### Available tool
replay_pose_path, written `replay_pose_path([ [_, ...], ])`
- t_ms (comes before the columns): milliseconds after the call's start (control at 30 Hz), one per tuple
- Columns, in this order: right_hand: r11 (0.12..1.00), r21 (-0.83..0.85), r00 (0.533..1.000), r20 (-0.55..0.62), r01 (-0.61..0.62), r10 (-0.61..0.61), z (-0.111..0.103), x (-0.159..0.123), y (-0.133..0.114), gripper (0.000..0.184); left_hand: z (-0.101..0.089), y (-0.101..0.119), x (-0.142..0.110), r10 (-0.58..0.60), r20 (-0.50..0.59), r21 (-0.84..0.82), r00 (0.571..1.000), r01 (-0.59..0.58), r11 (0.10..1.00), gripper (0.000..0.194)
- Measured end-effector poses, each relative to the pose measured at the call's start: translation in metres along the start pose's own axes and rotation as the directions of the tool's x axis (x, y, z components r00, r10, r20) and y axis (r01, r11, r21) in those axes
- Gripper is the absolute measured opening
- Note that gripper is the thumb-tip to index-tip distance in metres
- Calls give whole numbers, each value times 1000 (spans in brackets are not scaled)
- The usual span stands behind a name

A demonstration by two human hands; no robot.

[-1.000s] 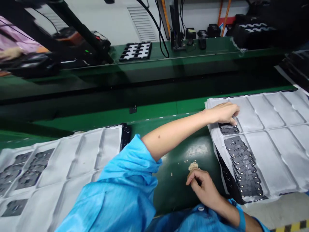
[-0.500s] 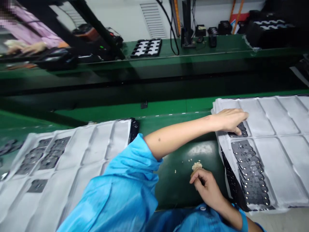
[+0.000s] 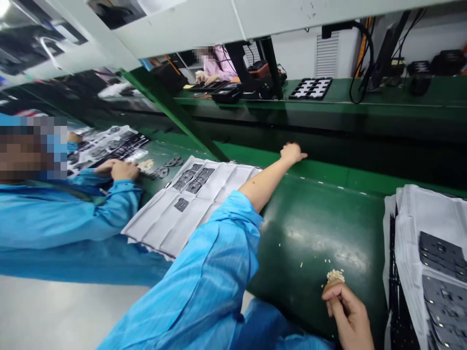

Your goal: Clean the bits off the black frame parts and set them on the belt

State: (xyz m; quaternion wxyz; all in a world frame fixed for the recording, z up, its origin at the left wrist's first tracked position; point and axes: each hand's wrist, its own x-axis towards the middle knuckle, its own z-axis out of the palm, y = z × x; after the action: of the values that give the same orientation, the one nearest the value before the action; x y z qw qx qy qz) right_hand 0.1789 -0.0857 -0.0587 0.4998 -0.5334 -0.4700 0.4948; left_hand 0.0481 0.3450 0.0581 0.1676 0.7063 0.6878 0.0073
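My left hand (image 3: 293, 152) reaches far forward over the green ledge at the back of the bench. Its fingers are curled, and whatever they hold is hidden. My right hand (image 3: 348, 313) rests low on the bench with thumb and fingers closed together. It is beside a small pile of tiny beige pieces (image 3: 335, 276); anything in its grip is too small to make out. To the right, a white-lined tray (image 3: 408, 218) holds overlapping black flat plates (image 3: 447, 304). A second white-lined tray (image 3: 156, 221) on the left carries several similar plates (image 3: 197, 180).
On the left a co-worker in a blue sleeve (image 3: 120, 204) works with both hands near another tray. A slanted green post (image 3: 175, 114) rises behind the left tray. Beyond the ledge, a raised green shelf bears a black-and-white tray (image 3: 311, 88) and cables (image 3: 352, 87).
My left hand has left the plates in the right tray and moved left and forward to the ledge. The view has swung left, bringing the co-worker into sight. My right hand stays by the pile.
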Motion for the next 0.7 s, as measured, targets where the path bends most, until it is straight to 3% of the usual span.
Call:
replay_pose_path([
  [67,1000,9,1000,-15,-8,9,-2,-1,4,40,7,-22,14,-121,1,20,993,120,993,65],
  [133,1000,14,999,-37,-28,28,-4,-1,6,36,15,-32,21,-165,12,19,986,165,986,64],
  [233,999,0,996,-70,-52,52,-6,-1,7,29,21,-35,26,-133,36,-11,991,133,991,51],
  [367,998,-55,986,-164,-5,-4,-4,-1,-4,29,17,-33,17,-35,41,-43,999,36,998,39],
  [567,987,-163,897,-435,4,-75,-9,-8,-28,35,22,-28,-30,204,4,-95,979,-203,975,23],
  [700,941,-340,851,-494,-1,-178,-15,-7,-30,38,38,-42,-102,367,-17,-164,930,-364,917,20],
])
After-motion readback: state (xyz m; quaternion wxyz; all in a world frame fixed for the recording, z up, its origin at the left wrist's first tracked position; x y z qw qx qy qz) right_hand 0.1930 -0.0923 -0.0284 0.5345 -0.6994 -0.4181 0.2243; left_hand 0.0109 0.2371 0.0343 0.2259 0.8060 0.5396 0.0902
